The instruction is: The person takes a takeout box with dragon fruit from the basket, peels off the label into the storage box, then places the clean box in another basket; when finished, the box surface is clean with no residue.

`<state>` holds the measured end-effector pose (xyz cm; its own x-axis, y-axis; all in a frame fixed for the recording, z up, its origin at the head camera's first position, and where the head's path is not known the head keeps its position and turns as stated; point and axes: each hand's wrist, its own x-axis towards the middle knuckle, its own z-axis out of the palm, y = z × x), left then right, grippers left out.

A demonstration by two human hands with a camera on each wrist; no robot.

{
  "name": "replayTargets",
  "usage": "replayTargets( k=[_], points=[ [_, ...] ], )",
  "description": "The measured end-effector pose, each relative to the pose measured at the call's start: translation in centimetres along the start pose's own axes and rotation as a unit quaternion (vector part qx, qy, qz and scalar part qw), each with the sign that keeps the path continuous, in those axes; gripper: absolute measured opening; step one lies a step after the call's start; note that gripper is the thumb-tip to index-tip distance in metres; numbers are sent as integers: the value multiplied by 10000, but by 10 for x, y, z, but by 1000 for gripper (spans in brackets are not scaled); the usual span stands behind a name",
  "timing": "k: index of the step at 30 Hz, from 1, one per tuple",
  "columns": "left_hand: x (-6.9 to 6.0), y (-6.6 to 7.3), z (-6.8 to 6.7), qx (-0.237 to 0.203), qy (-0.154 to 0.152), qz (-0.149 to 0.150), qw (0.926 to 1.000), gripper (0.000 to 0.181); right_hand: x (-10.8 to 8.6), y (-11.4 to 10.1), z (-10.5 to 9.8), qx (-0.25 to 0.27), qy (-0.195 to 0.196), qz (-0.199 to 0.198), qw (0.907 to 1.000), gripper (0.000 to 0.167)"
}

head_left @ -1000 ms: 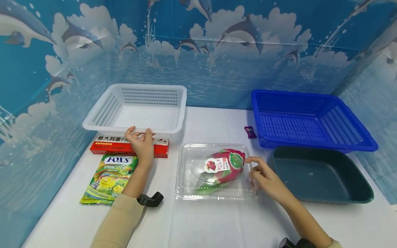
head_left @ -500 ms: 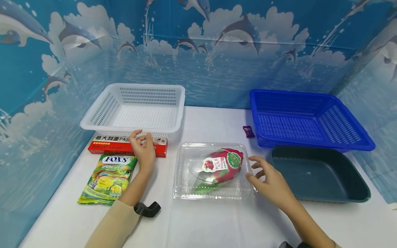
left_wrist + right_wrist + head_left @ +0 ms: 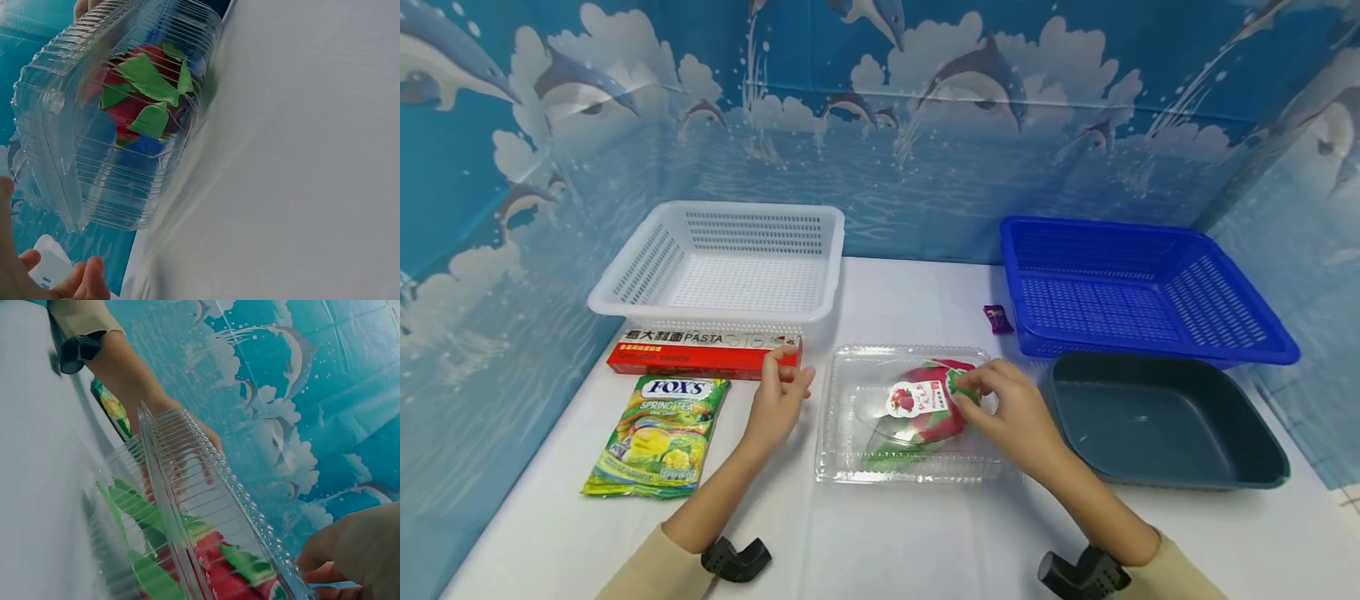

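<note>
A clear hinged plastic box holding a red and green dragon fruit with a label stands mid-table, its lid down. Over the lid's right part is my right hand, fingers bent loosely above the fruit; whether they touch the lid cannot be told. My left hand hovers left of the box with nothing in it, its fingers loosely bent near the right end of a red pasta box. In the left wrist view the fruit shows through the box's side.
A white basket stands behind the pasta box, with a green and yellow candy bag in front. To the right are a blue basket and a dark green tray. A small purple packet lies by the blue basket.
My left hand has moved right and toward me, away from the white basket's front edge. My right hand has shifted left from the box's right edge to over its lid.
</note>
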<state>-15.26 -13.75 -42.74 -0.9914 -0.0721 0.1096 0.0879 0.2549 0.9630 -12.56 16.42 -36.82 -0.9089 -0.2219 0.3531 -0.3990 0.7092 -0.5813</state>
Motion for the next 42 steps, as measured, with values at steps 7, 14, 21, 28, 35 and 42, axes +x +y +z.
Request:
replayTargets(
  k=[7, 14, 21, 28, 35, 42],
  points=[
    [-17, -3, -6, 71, -1433, 266, 9893, 61, 17, -8, 10, -310, -287, -28, 9991, 10],
    [-20, -7, -4, -600, -2108, 483, 9745, 69, 21, -14, 15, -585, -501, 254, 9967, 10],
    [-21, -11, -2, -793, -2054, 829, 9719, 56, 23, -19, 17, -444, -654, 480, 9957, 6],
    [-21, -10, -2, -943, -2090, 835, 9698, 55, 24, -23, 19, 251, -713, 752, 9943, 5],
    [-20, -9, -2, -1162, -2175, 730, 9664, 57, 23, -25, 22, 363, -269, 535, 9975, 8],
    [-20, -9, -2, -1270, -2170, 752, 9649, 59, 22, -27, 22, 714, 67, 560, 9959, 8]
  ],
)
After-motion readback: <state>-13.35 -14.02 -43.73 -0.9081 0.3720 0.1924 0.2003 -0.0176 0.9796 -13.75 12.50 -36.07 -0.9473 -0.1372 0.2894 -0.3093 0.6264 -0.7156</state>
